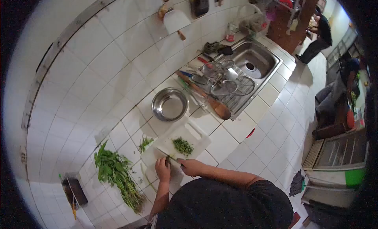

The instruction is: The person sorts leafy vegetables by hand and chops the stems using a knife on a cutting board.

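My right hand [191, 167] is closed around the handle of a knife [170, 157], whose blade lies across a white cutting board [202, 147]. Close to the blade, my left hand [162, 170] has its fingers curled down on greens [168, 160], mostly hidden under the fingertips. A heap of finely chopped greens [182, 146] sits on the board beyond the knife. To the left, a large bunch of leafy greens [114, 170] lies on the tiles, stems towards me. Some loose leaves [145, 143] rest by the board's left edge.
A steel bowl [169, 104] stands behind the board. Strainers [224, 87] and a wooden spoon [219, 107] lie on the drainboard beside the sink [258, 57]. A dark container [75, 190] is at lower left. Two other people [321, 34] are at the far right.
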Action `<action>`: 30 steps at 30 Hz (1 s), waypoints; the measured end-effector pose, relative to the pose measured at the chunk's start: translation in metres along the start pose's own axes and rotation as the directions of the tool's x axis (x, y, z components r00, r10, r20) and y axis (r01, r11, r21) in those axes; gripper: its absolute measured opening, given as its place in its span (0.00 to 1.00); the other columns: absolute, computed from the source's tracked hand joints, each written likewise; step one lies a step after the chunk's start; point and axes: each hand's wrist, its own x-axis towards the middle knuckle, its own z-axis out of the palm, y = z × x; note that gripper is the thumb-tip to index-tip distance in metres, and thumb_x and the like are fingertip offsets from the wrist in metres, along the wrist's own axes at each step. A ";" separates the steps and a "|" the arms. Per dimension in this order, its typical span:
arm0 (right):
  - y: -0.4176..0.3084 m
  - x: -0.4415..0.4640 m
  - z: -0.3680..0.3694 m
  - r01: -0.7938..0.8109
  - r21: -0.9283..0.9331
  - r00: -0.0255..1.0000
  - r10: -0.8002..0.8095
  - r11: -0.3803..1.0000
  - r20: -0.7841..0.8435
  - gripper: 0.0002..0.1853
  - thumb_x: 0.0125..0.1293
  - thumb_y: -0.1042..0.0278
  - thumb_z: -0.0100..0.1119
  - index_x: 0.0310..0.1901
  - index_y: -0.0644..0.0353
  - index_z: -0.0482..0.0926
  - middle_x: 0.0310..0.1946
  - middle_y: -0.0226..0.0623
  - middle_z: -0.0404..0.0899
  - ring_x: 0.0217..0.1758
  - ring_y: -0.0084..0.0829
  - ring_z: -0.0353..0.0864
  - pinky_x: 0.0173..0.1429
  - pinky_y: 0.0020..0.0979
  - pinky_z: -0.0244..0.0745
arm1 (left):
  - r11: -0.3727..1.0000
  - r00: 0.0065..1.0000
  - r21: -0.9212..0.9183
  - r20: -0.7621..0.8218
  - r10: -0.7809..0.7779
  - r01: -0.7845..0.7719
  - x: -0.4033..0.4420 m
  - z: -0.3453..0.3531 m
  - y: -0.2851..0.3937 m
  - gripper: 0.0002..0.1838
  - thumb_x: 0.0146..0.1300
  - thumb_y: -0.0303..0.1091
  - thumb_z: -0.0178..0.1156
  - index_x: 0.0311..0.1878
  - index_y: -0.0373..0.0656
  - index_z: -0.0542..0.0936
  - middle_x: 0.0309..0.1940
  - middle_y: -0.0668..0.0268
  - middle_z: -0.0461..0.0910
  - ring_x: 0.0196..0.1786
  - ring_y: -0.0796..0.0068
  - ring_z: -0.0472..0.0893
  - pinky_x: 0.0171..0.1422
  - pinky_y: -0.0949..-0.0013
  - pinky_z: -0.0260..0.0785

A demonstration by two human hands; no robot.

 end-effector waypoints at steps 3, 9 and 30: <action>-0.027 -0.004 -0.026 -0.109 -0.115 0.984 0.124 0.987 0.132 0.33 0.72 0.66 0.47 0.78 0.56 0.55 0.36 0.64 0.82 0.42 0.63 0.82 0.50 0.58 0.74 | 0.981 0.994 -0.166 0.064 -0.091 0.101 -0.001 -0.001 -0.001 0.13 0.60 0.32 0.61 0.46 0.37 0.81 0.42 0.55 0.79 0.48 0.47 0.78 0.52 0.51 0.71; -0.059 -0.017 -0.057 0.067 -0.359 0.969 0.025 0.931 0.248 0.34 0.68 0.68 0.48 0.74 0.75 0.56 0.41 0.62 0.84 0.41 0.57 0.86 0.52 0.53 0.79 | 0.992 0.999 -0.125 -0.053 0.009 -0.016 0.003 -0.006 0.008 0.09 0.60 0.33 0.61 0.39 0.38 0.80 0.35 0.56 0.75 0.42 0.48 0.77 0.46 0.48 0.69; -0.057 -0.015 -0.040 -0.041 -0.254 0.981 0.087 0.966 0.176 0.35 0.74 0.68 0.47 0.80 0.49 0.50 0.29 0.69 0.79 0.39 0.70 0.80 0.48 0.61 0.71 | 0.966 0.976 -0.240 -0.165 -0.142 0.100 0.001 -0.010 0.019 0.07 0.64 0.31 0.60 0.40 0.40 0.83 0.37 0.56 0.81 0.45 0.49 0.80 0.52 0.49 0.68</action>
